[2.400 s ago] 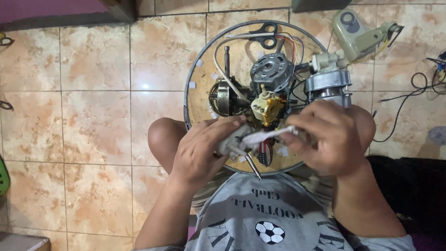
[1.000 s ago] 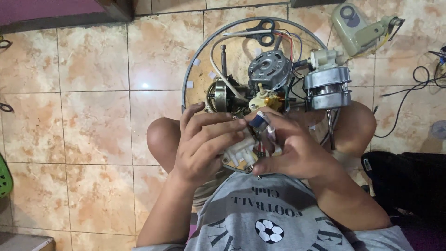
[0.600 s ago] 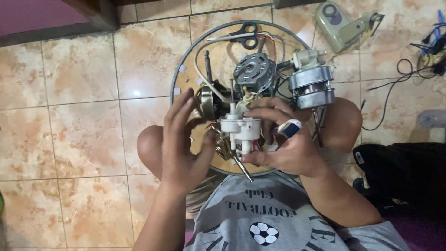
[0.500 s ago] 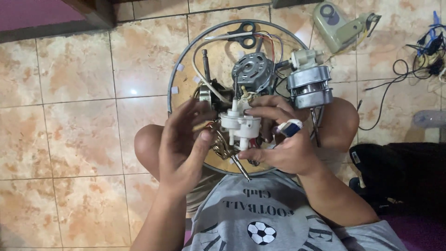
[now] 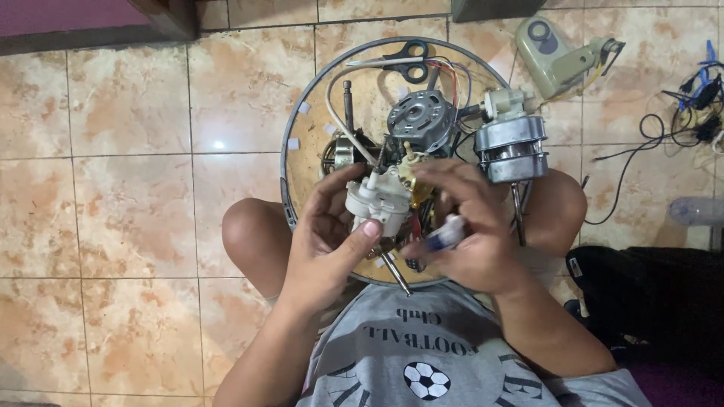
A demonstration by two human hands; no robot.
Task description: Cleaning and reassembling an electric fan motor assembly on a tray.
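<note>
— Hands over the round wooden tray, what's the left hand got?
— Curled around a small white plastic gear unit, thumb on its edge (just above the lap).
— Right hand?
— Fingers pinching the unit's brass part, possibly a small white-blue tube tucked underneath. Grey motor behind.

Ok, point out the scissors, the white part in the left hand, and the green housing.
scissors (image 5: 408, 62), head view, on the black handles.
white part (image 5: 379, 202), head view, on its body.
green housing (image 5: 548, 51), head view, on its casing.
</note>
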